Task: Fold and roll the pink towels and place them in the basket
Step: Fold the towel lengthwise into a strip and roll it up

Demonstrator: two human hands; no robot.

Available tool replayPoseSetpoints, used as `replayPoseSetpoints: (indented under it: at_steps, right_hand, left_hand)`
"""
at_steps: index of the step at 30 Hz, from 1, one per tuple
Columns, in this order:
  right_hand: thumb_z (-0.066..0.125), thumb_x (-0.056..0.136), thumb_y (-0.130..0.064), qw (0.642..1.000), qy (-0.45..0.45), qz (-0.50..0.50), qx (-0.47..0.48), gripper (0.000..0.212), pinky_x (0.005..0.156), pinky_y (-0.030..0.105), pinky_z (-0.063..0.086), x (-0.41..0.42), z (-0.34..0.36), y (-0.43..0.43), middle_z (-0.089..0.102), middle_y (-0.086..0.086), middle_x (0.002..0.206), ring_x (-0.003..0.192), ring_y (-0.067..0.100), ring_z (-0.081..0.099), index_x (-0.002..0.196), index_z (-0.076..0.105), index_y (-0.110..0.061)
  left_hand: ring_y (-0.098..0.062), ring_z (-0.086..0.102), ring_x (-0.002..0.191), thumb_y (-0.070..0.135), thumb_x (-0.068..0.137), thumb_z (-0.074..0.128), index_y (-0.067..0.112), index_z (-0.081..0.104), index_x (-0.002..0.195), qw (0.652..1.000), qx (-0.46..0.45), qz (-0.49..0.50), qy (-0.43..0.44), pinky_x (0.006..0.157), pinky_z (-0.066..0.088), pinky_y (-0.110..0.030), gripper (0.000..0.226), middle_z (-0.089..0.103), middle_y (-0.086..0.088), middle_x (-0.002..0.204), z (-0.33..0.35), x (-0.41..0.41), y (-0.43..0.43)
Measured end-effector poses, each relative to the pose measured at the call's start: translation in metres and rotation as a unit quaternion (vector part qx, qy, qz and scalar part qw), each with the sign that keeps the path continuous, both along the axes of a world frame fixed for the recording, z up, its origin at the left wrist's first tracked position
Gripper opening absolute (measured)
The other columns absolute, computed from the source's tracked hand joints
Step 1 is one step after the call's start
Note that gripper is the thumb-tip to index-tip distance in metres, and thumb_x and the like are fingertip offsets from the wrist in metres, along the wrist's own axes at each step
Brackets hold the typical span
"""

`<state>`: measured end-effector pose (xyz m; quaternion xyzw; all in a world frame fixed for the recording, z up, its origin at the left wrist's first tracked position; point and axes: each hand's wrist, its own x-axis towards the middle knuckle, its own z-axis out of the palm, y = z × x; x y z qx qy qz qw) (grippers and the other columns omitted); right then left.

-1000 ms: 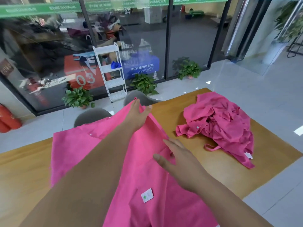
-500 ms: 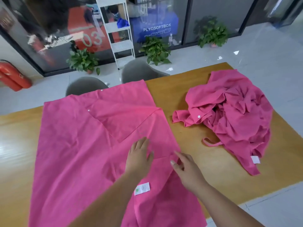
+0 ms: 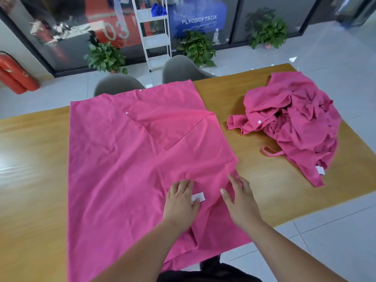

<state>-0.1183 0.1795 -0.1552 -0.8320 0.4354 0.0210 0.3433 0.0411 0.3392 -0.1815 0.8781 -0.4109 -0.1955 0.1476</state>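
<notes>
change: far corner now folded in | left hand (image 3: 180,202), right hand (image 3: 240,198) spread flat on pink towel (image 3: 114,169); folding barely begun

Two bare hands are shown, the left hand (image 3: 181,202) and the right hand (image 3: 240,200). Each is carried on a bare forearm: the left forearm (image 3: 138,257) and the right forearm (image 3: 284,247) are seen uncovered from the wrist down to the lower edge of the view. A short, plain nail can be made out on the right thumb. A black garment (image 3: 213,271) is worn, glimpsed only as a dark, softly creased strip of cloth at the bottom edge; what kind of garment it is cannot be told.
</notes>
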Motion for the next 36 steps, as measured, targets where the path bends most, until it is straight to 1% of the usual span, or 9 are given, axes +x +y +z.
replayPoseSetpoints:
  at_steps: [4, 8, 15, 19, 24, 28, 31, 33, 36]
  right_hand:
    - [0.037, 0.101, -0.067, 0.999, 0.009, -0.030, -0.010, 0.066, 0.116, 0.051, 0.044, -0.015, 0.006, 0.035, 0.017, -0.005, 0.167, 0.152, 0.025, 0.035, 0.162, 0.027, -0.043]
    - [0.041, 0.103, -0.064, 0.999, 0.010, -0.047, -0.007, 0.062, 0.113, 0.046, 0.046, -0.028, 0.006, 0.061, 0.024, -0.003, 0.164, 0.147, 0.023, 0.041, 0.160, 0.033, -0.040]
    - [0.043, 0.104, -0.062, 0.996, -0.055, -0.054, 0.035, 0.060, 0.111, 0.044, 0.047, -0.044, 0.016, 0.075, 0.038, -0.008, 0.158, 0.138, 0.016, 0.050, 0.158, 0.038, -0.038]
    - [0.046, 0.107, -0.053, 0.967, -0.175, -0.170, 0.072, 0.055, 0.103, 0.034, 0.044, -0.061, 0.034, 0.066, 0.058, -0.014, 0.142, 0.125, 0.013, 0.058, 0.160, 0.037, -0.040]
    - [0.052, 0.093, -0.072, 0.936, -0.181, -0.271, 0.133, 0.066, 0.105, 0.053, 0.052, -0.103, 0.026, 0.032, 0.063, -0.006, 0.132, 0.119, 0.024, 0.064, 0.154, 0.032, -0.056]
    - [0.066, 0.101, -0.039, 0.964, -0.114, -0.194, 0.143, 0.045, 0.084, 0.041, 0.057, -0.124, 0.023, 0.015, 0.066, -0.007, 0.102, 0.093, 0.019, 0.069, 0.144, 0.055, -0.047]
    - [0.070, 0.096, -0.042, 0.969, -0.105, -0.172, 0.141, 0.017, 0.088, 0.048, 0.061, -0.133, 0.013, 0.008, 0.075, -0.010, 0.094, 0.089, 0.015, 0.074, 0.109, 0.073, -0.052]
    - [0.070, 0.096, -0.041, 0.962, -0.140, -0.189, 0.139, 0.009, 0.087, 0.047, 0.062, -0.129, 0.012, 0.006, 0.078, -0.012, 0.088, 0.085, 0.013, 0.076, 0.095, 0.075, -0.048]
    - [0.073, 0.099, -0.026, 0.922, -0.246, -0.230, 0.191, 0.011, 0.087, 0.041, 0.063, -0.116, 0.029, 0.010, 0.080, -0.010, 0.091, 0.083, 0.015, 0.079, 0.103, 0.081, -0.033]
  left_hand:
    - [-0.033, 0.023, 0.150, 0.046, 0.102, 0.052, 0.026, 0.036, 0.160, 0.999, 0.027, 0.029, 0.006, 0.127, 0.024, -0.047, 0.064, 0.025, -0.009, 0.165, 0.006, -0.002, 0.000]
    - [-0.031, 0.021, 0.151, 0.046, 0.101, 0.054, 0.020, 0.040, 0.158, 1.000, 0.017, 0.014, 0.009, 0.126, 0.024, -0.046, 0.064, 0.029, 0.001, 0.165, 0.002, -0.006, 0.005]
    - [-0.024, 0.045, 0.141, 0.029, 0.097, 0.065, 0.010, 0.041, 0.158, 0.994, -0.068, 0.029, 0.080, 0.117, 0.042, -0.041, 0.068, 0.036, 0.003, 0.158, 0.011, -0.025, 0.009]
    - [-0.018, 0.060, 0.122, 0.020, 0.095, 0.060, 0.017, 0.045, 0.154, 0.975, -0.159, -0.092, 0.122, 0.101, 0.054, -0.038, 0.062, 0.034, 0.012, 0.157, 0.046, -0.088, 0.001]
    - [-0.020, 0.057, 0.129, 0.010, 0.098, 0.054, 0.017, 0.051, 0.150, 0.956, -0.140, -0.192, 0.173, 0.106, 0.049, -0.033, 0.052, 0.042, 0.007, 0.155, 0.045, -0.156, -0.010]
    - [-0.019, 0.044, 0.141, 0.014, 0.096, 0.056, 0.018, 0.049, 0.154, 0.978, -0.085, -0.156, 0.105, 0.120, 0.037, -0.038, 0.059, 0.047, 0.005, 0.156, 0.028, -0.167, 0.017]
    - [-0.017, 0.040, 0.142, 0.021, 0.096, 0.058, 0.028, 0.048, 0.153, 0.997, -0.040, -0.072, 0.002, 0.120, 0.036, -0.040, 0.059, 0.048, 0.009, 0.153, 0.019, -0.161, 0.054]
    - [-0.019, 0.040, 0.143, 0.031, 0.097, 0.060, 0.028, 0.046, 0.153, 0.999, 0.004, -0.016, -0.042, 0.119, 0.036, -0.040, 0.057, 0.046, 0.009, 0.154, 0.015, -0.153, 0.076]
    - [-0.025, 0.046, 0.139, 0.044, 0.094, 0.065, 0.025, 0.049, 0.150, 0.994, 0.052, 0.046, -0.085, 0.114, 0.041, -0.044, 0.062, 0.049, 0.006, 0.152, 0.010, -0.144, 0.098]
